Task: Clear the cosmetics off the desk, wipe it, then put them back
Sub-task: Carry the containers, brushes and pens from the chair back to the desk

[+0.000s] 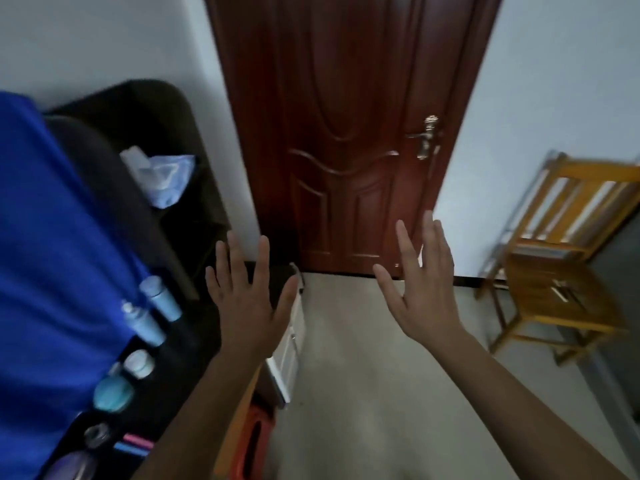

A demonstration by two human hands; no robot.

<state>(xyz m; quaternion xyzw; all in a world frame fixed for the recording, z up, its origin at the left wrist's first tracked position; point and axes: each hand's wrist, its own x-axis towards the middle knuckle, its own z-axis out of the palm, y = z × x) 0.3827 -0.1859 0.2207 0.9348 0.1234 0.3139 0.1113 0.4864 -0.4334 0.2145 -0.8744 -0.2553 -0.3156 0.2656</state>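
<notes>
Both forearms come in from the bottom edge. Left hand [247,299] and right hand [424,289] are raised in front of the lower part of the door [346,133], palms forward, fingers straight and spread wide, holding nothing and touching nothing. The cosmetics are well left of the door and lower, in a row on the dark desk top [180,368]: 2 pale blue bottles [161,297], a white jar [139,364], a teal jar [113,389], a small grey round piece [97,435] and pink and blue sticks [135,443]. None look cleared, so I judge step 1 has not begun. To do it well: turn away from the door toward the row, grip each tall bottle round its body, not its cap, take the pieces 1 at a time, park them together off the desk, and keep their order for the return. The bottles stand close together, so a careless reach could knock the neighbour. A blue cloth [52,271] left of the row hides whatever is under it, and whether it is the wipe I cannot tell. The row runs out of frame at the lower left, so the count is open. The frame is dim and blurred, so no labels can be read. The pale pack [162,178] on the dark armchair [156,109] left of the door may be tissues; unclear.
</notes>
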